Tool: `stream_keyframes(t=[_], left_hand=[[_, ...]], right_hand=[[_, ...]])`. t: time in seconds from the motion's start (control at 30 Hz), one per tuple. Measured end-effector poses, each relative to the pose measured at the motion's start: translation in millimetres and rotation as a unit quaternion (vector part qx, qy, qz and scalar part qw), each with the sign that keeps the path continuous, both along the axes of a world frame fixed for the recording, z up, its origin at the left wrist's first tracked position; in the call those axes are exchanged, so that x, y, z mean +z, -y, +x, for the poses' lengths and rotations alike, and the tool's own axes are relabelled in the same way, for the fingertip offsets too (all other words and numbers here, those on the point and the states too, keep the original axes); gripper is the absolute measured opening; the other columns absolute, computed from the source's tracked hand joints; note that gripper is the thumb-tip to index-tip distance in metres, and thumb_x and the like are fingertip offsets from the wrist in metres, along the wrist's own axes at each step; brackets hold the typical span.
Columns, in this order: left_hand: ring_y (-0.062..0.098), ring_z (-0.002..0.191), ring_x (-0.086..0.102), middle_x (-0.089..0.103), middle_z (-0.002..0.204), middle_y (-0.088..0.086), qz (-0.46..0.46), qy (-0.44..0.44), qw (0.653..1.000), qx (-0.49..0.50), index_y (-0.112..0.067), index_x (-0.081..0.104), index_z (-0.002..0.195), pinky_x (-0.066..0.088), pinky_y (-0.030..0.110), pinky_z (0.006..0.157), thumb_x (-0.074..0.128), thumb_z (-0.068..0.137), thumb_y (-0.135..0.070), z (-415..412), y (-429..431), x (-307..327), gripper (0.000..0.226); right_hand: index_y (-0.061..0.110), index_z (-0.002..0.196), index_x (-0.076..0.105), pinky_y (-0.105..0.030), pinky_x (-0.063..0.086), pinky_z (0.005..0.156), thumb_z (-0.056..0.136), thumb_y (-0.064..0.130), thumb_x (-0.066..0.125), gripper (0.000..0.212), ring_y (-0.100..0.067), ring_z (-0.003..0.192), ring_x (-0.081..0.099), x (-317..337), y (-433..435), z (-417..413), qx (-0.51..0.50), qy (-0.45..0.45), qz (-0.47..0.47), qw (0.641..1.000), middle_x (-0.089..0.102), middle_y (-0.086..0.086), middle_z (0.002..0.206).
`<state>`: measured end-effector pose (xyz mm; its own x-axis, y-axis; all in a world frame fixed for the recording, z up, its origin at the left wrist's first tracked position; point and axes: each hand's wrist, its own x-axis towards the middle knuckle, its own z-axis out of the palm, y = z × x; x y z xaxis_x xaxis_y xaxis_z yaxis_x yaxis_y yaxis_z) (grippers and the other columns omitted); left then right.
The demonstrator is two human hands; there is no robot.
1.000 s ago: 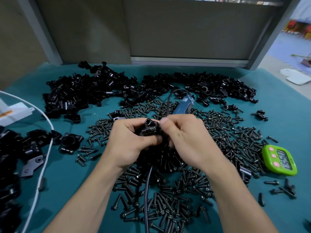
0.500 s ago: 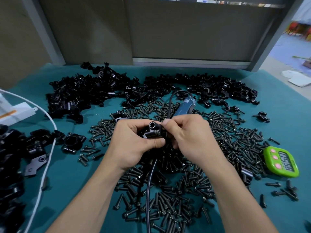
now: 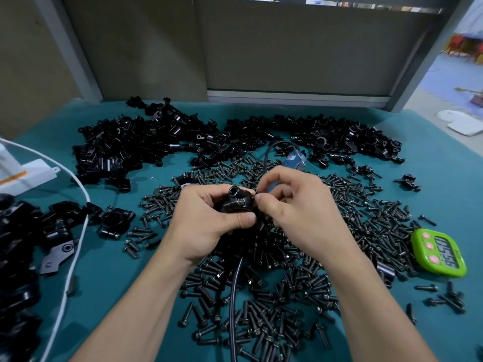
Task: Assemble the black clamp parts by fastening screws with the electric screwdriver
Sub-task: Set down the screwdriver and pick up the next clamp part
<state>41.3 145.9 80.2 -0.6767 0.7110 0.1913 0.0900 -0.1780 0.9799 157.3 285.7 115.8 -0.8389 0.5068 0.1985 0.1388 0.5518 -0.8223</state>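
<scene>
Left grip: left hand [image 3: 209, 226] wraps the clamp [image 3: 236, 202] above the table's [image 3: 104, 270] middle.
Right grip: right hand [image 3: 295, 212] pinches at its side.
Risk: a crooked start could jam the thread.
Screwdriver [image 3: 295, 160]: behind the hands; cord [image 3: 232, 296] may snag.

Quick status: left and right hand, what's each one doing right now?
Left hand: closed, gripping the black clamp part.
Right hand: closed, pinching what looks like a screw at the clamp part's side.
</scene>
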Motion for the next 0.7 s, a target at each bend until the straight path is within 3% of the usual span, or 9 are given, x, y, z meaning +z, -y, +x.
stream_keyframes(t=[0.13, 0.23, 0.3, 0.4, 0.47, 0.53, 0.6, 0.7], left_hand=[[0.021, 0.087, 0.078, 0.082, 0.094, 0.006, 0.004, -0.023, 1.0, -0.002, -0.027, 0.085, 0.096, 0.061, 0.029, 0.076, 0.091, 0.062, -0.008, 0.9, 0.3, 0.3, 0.039], [0.015, 0.083, 0.077, 0.082, 0.091, 0.003, 0.003, -0.034, 0.999, -0.003, -0.032, 0.085, 0.092, 0.059, 0.024, 0.073, 0.091, 0.062, -0.01, 2.4, 0.3, 0.8, 0.038], [0.016, 0.083, 0.078, 0.082, 0.092, 0.003, 0.002, -0.031, 1.0, -0.002, -0.031, 0.085, 0.094, 0.06, 0.025, 0.073, 0.091, 0.062, -0.011, 2.1, -0.1, 0.0, 0.037], [0.023, 0.088, 0.079, 0.082, 0.094, 0.006, -0.003, -0.028, 1.0, 0.001, -0.026, 0.085, 0.097, 0.063, 0.034, 0.079, 0.092, 0.062, -0.012, 1.3, -0.8, -0.9, 0.038], [0.024, 0.088, 0.079, 0.082, 0.094, 0.007, -0.007, -0.019, 1.0, 0.003, -0.026, 0.085, 0.097, 0.063, 0.036, 0.082, 0.092, 0.061, -0.012, 1.5, -1.2, -1.7, 0.039], [0.025, 0.088, 0.078, 0.082, 0.094, 0.008, -0.011, -0.013, 1.0, -0.001, -0.025, 0.085, 0.097, 0.063, 0.037, 0.082, 0.092, 0.06, -0.012, 1.8, -1.8, -2.0, 0.04], [0.025, 0.088, 0.079, 0.081, 0.094, 0.008, -0.013, -0.013, 1.0, -0.007, -0.026, 0.085, 0.096, 0.063, 0.037, 0.081, 0.094, 0.059, -0.012, 2.6, -2.0, -1.9, 0.041], [0.018, 0.082, 0.078, 0.082, 0.091, 0.006, -0.014, -0.016, 1.0, -0.01, -0.028, 0.085, 0.093, 0.061, 0.027, 0.073, 0.095, 0.058, -0.01, 4.4, -2.0, -0.3, 0.041]], right_hand=[[0.02, 0.065, 0.064, -0.023, 0.038, 0.043, 0.095, 0.031, 0.072, 0.033, -0.007, 0.043, 0.048, -4.1, 2.6, -2.5, -0.025, -0.004, 0.023, 0.999, 0.061, 0.002, 0.051], [0.013, 0.058, 0.054, -0.021, 0.027, 0.043, 0.101, 0.042, 0.06, 0.053, -0.008, 0.041, 0.037, -6.1, 6.5, -4.8, -0.04, 0.009, 0.023, 0.999, 0.043, 0.005, 0.044], [0.008, 0.059, 0.053, -0.031, 0.034, 0.046, 0.104, 0.048, 0.052, 0.06, -0.012, 0.043, 0.039, -4.5, 6.3, -3.7, -0.034, 0.012, 0.018, 0.999, 0.046, -0.002, 0.046], [0.011, 0.07, 0.064, -0.039, 0.05, 0.06, 0.106, 0.041, 0.05, 0.049, -0.015, 0.049, 0.055, 1.0, 0.7, 2.6, 0.007, 0.017, 0.01, 1.0, 0.066, -0.006, 0.06], [0.021, 0.078, 0.067, -0.034, 0.052, 0.06, 0.103, 0.028, 0.057, 0.028, -0.01, 0.049, 0.057, 3.9, -3.5, 6.9, 0.041, 0.041, 0.002, 0.998, 0.068, 0.002, 0.059], [0.025, 0.08, 0.067, -0.021, 0.047, 0.053, 0.101, 0.021, 0.06, 0.022, -0.004, 0.047, 0.055, 5.6, -5.1, 8.3, 0.059, 0.058, 0.022, 0.996, 0.067, 0.008, 0.056], [0.023, 0.076, 0.066, -0.019, 0.044, 0.05, 0.102, 0.023, 0.06, 0.027, -0.003, 0.046, 0.054, 4.5, -4.4, 6.9, 0.049, 0.063, 0.039, 0.996, 0.067, 0.006, 0.057], [0.016, 0.06, 0.058, -0.027, 0.036, 0.043, 0.104, 0.036, 0.056, 0.048, -0.006, 0.04, 0.043, 1.9, 0.6, 2.6, 0.005, 0.066, 0.049, 0.997, 0.058, -0.001, 0.05]])
